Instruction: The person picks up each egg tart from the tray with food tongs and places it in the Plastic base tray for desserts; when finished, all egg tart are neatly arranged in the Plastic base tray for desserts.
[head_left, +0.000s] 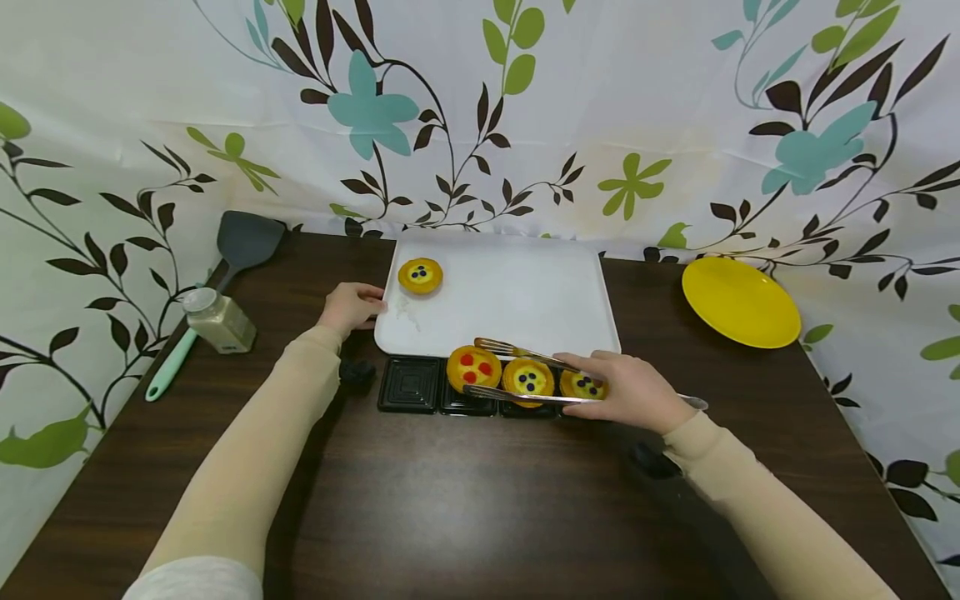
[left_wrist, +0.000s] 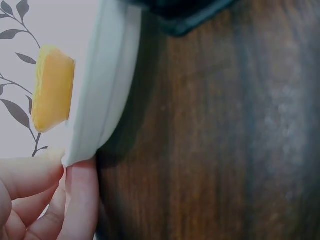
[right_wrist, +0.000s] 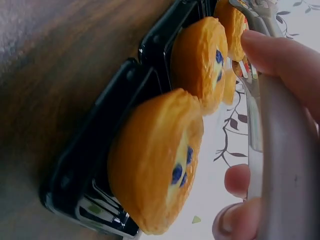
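Where tongs point(head_left: 528, 397) reach, tart point(head_left: 472, 369) sits (contact unclear).

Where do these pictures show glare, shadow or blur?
Head view: a pale glare on the dark table, and shadow beside the right sleeve; left wrist view: dim and hazy, the wood grain soft; right wrist view: the tongs look blurred close to the lens, while the glossy black tray carries bright reflections near the bottom.
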